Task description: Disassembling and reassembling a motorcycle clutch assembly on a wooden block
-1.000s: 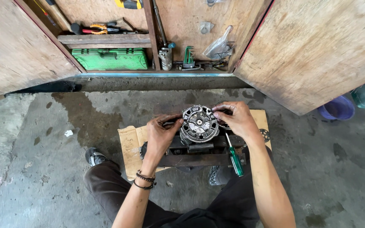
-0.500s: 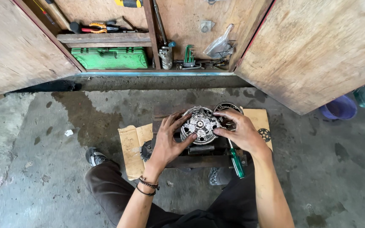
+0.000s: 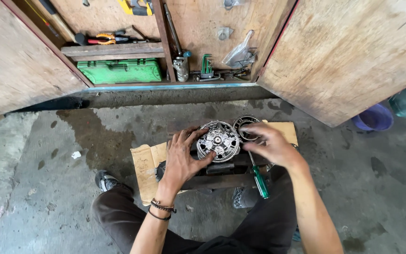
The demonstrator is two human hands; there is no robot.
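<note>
Hands at frame centre: left hand (image 3: 180, 160) spread flat, bracing round metal motor part (image 3: 218, 140) steady; right hand (image 3: 268, 144) fingers loosely curled over its right edge, screwdriver (image 3: 259, 176) lying below.

A repair workshop, worked at floor level. The stained, cracked concrete floor (image 3: 62, 188) fills the lower frame. Across the top stands a plywood tool cupboard (image 3: 353, 51) with both doors swung open; inside, a green metal toolbox (image 3: 118, 70) under a shelf with pliers (image 3: 106, 37), and a set of hex keys (image 3: 206, 65) at upper centre. A green-handled screwdriver (image 3: 259, 181) lies by flattened cardboard (image 3: 146, 164) at centre.
</note>
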